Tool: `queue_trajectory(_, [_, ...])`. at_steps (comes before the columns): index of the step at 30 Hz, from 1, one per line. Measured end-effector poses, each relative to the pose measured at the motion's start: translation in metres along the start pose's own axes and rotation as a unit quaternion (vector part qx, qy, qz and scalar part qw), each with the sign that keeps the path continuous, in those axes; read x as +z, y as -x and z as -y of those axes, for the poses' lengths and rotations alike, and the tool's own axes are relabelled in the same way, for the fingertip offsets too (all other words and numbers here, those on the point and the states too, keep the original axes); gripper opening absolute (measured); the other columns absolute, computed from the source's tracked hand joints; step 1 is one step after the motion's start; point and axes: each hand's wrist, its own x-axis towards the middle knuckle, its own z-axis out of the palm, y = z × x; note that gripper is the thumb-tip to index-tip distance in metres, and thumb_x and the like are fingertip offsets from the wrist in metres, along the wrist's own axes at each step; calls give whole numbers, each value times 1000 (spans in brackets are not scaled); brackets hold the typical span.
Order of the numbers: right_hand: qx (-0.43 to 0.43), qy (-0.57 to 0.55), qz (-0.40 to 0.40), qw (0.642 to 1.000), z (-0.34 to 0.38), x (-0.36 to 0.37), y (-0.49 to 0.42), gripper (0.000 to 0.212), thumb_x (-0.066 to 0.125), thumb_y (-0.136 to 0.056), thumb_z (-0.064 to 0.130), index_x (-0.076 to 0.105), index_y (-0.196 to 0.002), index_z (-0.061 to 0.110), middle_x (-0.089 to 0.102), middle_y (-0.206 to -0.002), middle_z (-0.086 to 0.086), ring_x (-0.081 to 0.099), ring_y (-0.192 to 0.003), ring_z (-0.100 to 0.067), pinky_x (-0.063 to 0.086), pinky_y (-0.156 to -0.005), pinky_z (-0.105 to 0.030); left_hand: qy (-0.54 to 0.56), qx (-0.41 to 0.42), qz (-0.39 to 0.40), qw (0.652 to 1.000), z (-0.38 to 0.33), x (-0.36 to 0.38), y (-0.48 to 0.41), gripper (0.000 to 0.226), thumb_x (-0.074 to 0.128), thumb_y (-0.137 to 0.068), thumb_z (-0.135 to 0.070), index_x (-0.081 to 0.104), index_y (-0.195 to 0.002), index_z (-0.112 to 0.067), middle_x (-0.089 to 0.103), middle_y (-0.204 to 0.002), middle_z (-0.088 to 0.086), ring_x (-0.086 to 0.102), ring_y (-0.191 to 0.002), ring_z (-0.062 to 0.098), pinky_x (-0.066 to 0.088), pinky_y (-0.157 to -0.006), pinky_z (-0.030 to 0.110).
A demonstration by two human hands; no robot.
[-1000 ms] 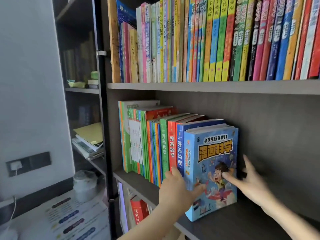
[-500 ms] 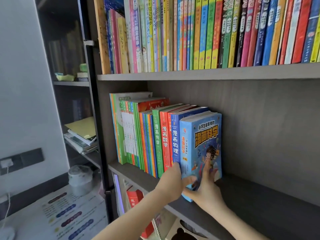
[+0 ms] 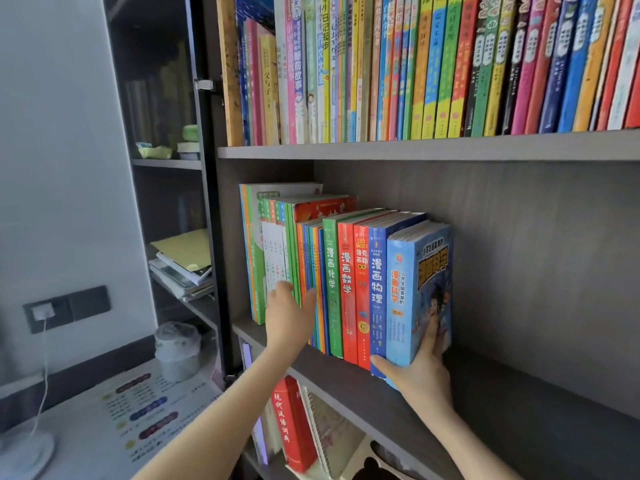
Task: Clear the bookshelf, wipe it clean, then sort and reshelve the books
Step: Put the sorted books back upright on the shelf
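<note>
Plainly, the light-blue book [image 3: 419,292], upright at the row's right end on the middle shelf [image 3: 519,403], is pinched low by the nearer right hand [image 3: 420,374], while thin spines [image 3: 311,258] are pressed by the flat left hand [image 3: 289,317].

upright books [image 3: 339,282], grey bookshelf's [image 3: 519,393] left

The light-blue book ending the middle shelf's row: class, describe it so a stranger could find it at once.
Find the middle shelf, filled only on its left half. Its row of upright books ends on the right with the light-blue book, held at the bottom by the right hand. Only it shows a cartoon front cover; its neighbours show mainly spines.
</note>
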Motion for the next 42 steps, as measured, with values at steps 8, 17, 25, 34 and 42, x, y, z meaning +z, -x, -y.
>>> queue_trajectory(8, [-4,0,0,1000,1,-3,1,133,82,-56,60,-8,-149,28,17,-156,-13,30,-140,-36,47,-97,-58,30,1,35,999,19,21,-20,75,62,-87,-47,34,-144,-6,40,-142,10,46,-126,25,42,-103,38])
queue_trajectory(17, [16,-8,6,1000,-6,2,0,138,52,-36,95,-4,-146,35,29,-150,-13,38,-136,-34,51,-92,-56,-20,42,38,998,26,23,-27,67,69,-83,-42,43,-129,-2,52,-123,9,55,-107,23,50,-86,34])
queue_trajectory(25, [-1,22,2,1000,0,-2,2,130,79,-59,61,-4,-151,19,18,-156,-14,32,-140,-34,48,-97,-54,-74,27,76,994,14,15,-37,52,78,-72,-36,42,-99,-10,49,-93,4,50,-77,17,39,-52,24])
queue_trajectory(34, [9,9,9,1000,-1,-3,2,134,64,-47,77,-4,-150,26,25,-152,-13,40,-135,-33,52,-92,-54,-64,31,52,996,16,3,-24,51,77,-72,-37,44,-97,-9,49,-87,4,48,-68,14,44,-53,28])
queue_trajectory(42, [3,-5,7,1000,-8,1,-2,140,49,-35,95,-4,-148,32,29,-151,-13,37,-137,-33,50,-93,-57,20,16,82,996,26,-3,-20,60,79,-71,-43,36,-102,-14,53,-100,6,59,-87,22,56,-72,40])
